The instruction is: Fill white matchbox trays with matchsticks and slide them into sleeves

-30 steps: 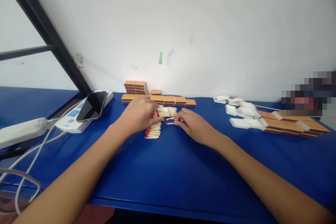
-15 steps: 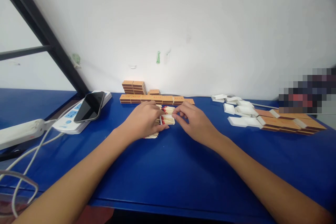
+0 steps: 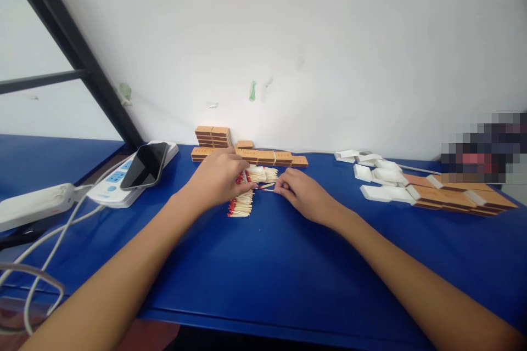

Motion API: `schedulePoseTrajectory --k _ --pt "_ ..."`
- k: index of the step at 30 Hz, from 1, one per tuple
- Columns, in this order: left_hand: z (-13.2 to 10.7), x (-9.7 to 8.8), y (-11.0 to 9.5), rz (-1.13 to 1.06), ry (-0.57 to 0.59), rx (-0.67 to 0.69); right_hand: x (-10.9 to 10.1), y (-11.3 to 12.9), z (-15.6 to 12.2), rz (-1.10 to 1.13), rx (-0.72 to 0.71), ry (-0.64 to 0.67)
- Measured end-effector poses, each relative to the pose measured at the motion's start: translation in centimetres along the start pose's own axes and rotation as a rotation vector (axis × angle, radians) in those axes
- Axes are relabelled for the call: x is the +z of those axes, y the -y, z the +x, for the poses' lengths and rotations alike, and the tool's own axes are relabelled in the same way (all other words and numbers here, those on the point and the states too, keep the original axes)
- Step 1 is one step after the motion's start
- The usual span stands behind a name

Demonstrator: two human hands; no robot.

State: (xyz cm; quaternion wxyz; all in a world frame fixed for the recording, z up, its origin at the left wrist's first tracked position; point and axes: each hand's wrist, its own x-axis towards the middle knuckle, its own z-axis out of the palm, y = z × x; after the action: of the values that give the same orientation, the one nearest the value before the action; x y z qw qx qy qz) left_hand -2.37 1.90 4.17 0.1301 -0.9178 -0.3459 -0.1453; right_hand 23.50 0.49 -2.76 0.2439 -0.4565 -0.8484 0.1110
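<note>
My left hand is closed around a white matchbox tray, which is tilted and partly hidden by the fingers. Red-tipped matches lie in a row on the blue table just below that hand, and more matches lie beside the tray. To the right, my right hand has its thumb and forefinger pinched together at the end of a match on the table. A second loose match lies close by.
Orange matchboxes line the back by the wall, with a small stack behind. White empty trays and more matchboxes sit at right. A phone rests on a power strip at left, near white cables.
The tray in my left hand has shifted away from me and tilted, uncovering the near row of matches. My right hand has dropped slightly, from the tray's end to loose matches on the table.
</note>
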Motion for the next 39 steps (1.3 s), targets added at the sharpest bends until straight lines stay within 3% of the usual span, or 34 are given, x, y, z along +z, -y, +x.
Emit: schedulePoseTrajectory --k 11,16,24,30,35,39 --pt "0.0 0.1 0.1 0.006 0.002 0.006 0.3 0.0 0.3 0.041 -0.031 0.001" --pt "0.0 0.3 0.0 0.001 -0.004 0.015 -0.6 0.3 0.0 0.002 -0.024 0.032" --pt "0.1 0.8 -1.0 -0.052 0.042 0.036 -2.2 2.1 -0.2 0.090 0.005 -0.168" --pt "0.3 1.1 -2.4 -0.146 0.058 0.058 -1.3 3.2 -0.3 0.055 -0.076 -0.164" --pt "0.2 0.7 -1.4 -0.085 0.043 0.042 -1.3 2.2 -0.2 0.068 -0.026 -0.211" --pt "0.0 0.5 -0.2 -0.034 0.004 0.013 -0.4 0.9 0.0 0.017 -0.052 -0.118"
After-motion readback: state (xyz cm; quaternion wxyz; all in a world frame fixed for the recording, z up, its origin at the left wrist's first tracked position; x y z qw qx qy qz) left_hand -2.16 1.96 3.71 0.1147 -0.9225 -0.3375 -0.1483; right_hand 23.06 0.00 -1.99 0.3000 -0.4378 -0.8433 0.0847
